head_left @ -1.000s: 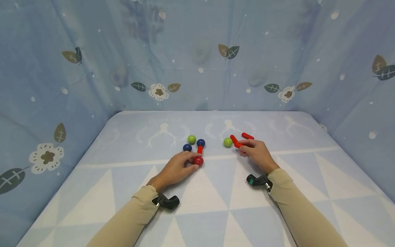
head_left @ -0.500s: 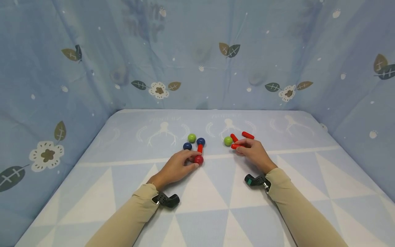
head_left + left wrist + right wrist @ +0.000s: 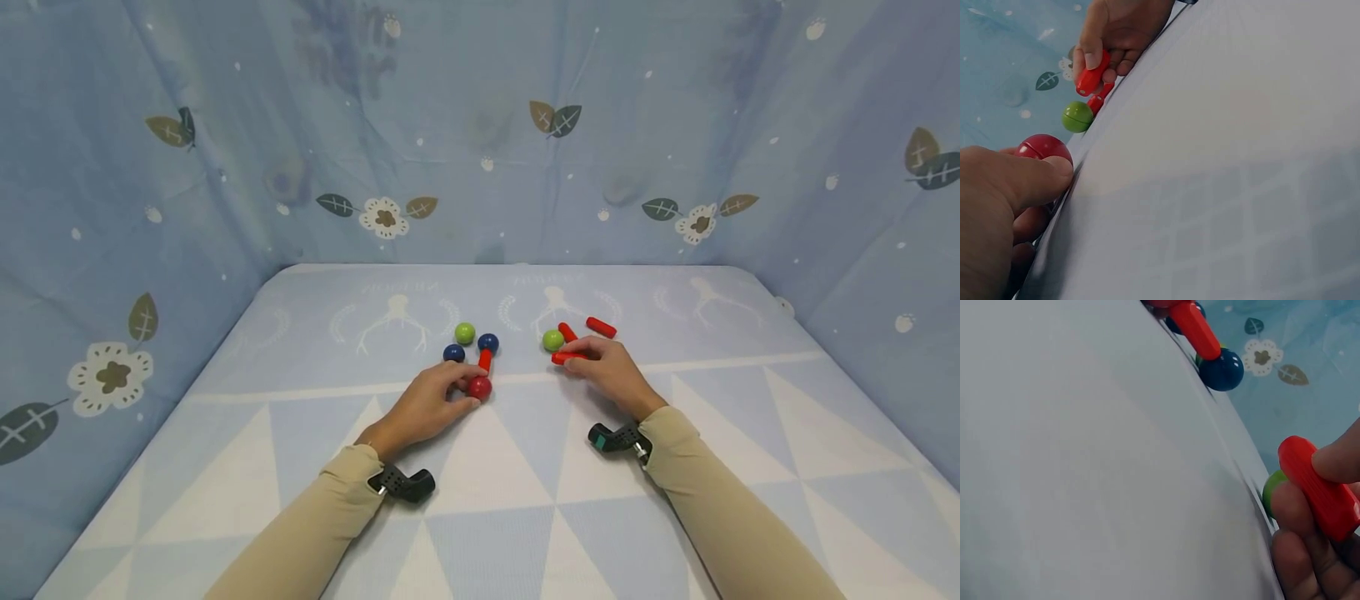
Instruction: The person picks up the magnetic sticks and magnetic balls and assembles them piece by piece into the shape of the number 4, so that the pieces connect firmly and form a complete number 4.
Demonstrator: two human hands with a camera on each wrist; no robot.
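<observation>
My left hand [image 3: 426, 407] pinches a red ball [image 3: 480, 387] between thumb and fingers, low on the table. A red stick [image 3: 485, 361] runs from that ball to a dark blue ball [image 3: 488, 343]. To the right, my right hand [image 3: 617, 373] holds a second red stick [image 3: 1319, 487] between thumb and fingers, just above the tabletop. Close to its fingertips sits a green ball [image 3: 552, 340], with another red stick [image 3: 567, 332] lying beside it. The fingers partly cover that lying stick in the head view.
Behind my left hand lie a loose blue ball [image 3: 453, 353] and a green ball [image 3: 465, 333]. One more red stick [image 3: 601, 327] lies beyond my right hand. A patterned cloth covers the table [image 3: 495, 467]; a blue curtain [image 3: 480, 167] hangs behind and at the sides.
My right hand has moved slightly left with its red stick, which has turned to lie more crosswise and come away from the stick behind. The left hand keeps its hold on the red ball.
</observation>
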